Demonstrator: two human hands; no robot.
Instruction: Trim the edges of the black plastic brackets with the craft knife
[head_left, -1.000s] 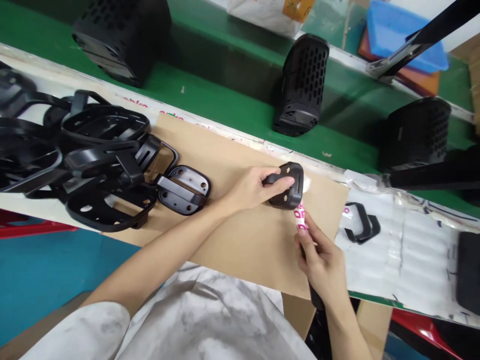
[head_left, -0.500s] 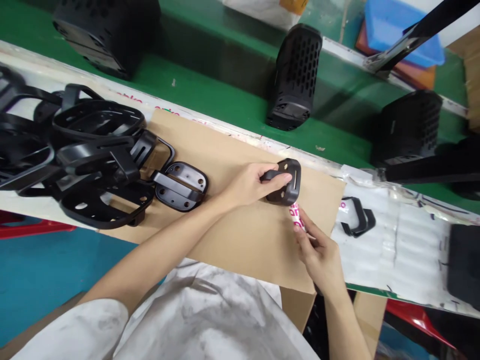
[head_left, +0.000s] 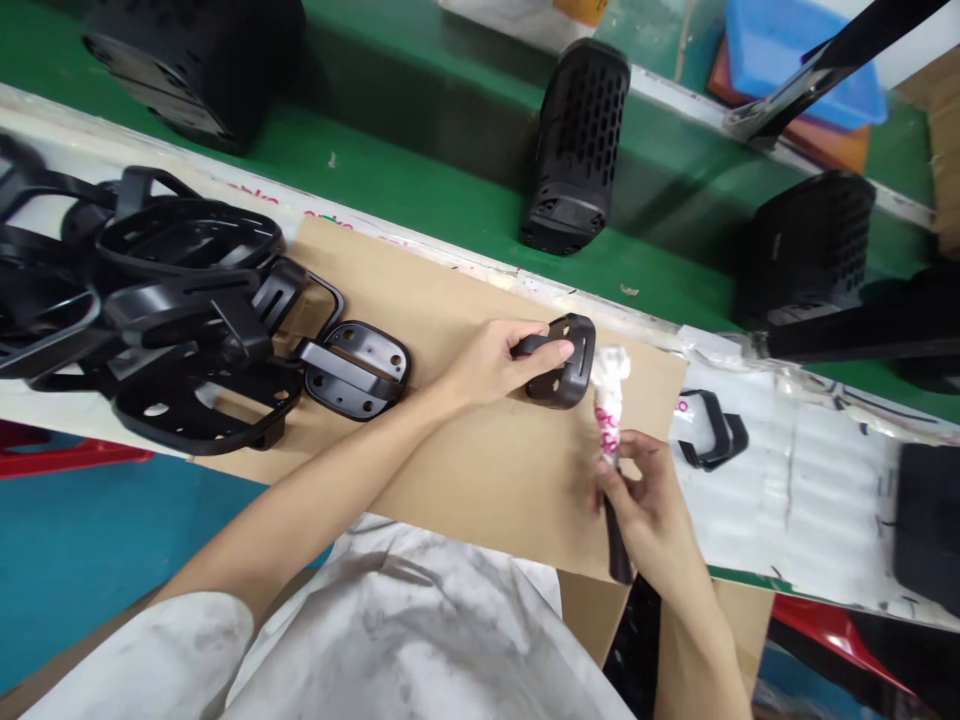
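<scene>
My left hand (head_left: 510,360) grips a black plastic bracket (head_left: 576,378) by its raised strap, thumb on top. The bracket has a slot and round holes and is over the cardboard sheet (head_left: 480,480). Just right of it, my right hand (head_left: 645,500) is closed around a hammer-like tool (head_left: 609,415). White wrapping with pink print covers the tool's head and upper shaft, while its dark handle end points down towards me. The head stands close beside the bracket, apart from it. Behind my left wrist lies another black bracket (head_left: 358,368), with a bar across it.
A heap of black brackets (head_left: 191,300) fills the left side. Black perforated housings (head_left: 577,150) stand on the green surface (head_left: 420,190) behind. A thin black frame part (head_left: 712,430) lies on white sheeting at right. A dark metal arm (head_left: 840,70) slants across the upper right.
The tool's wrapped head has come out from beneath the bracket's edge to its right side, and its dark handle now shows. My left hand keeps its hold on the bracket.
</scene>
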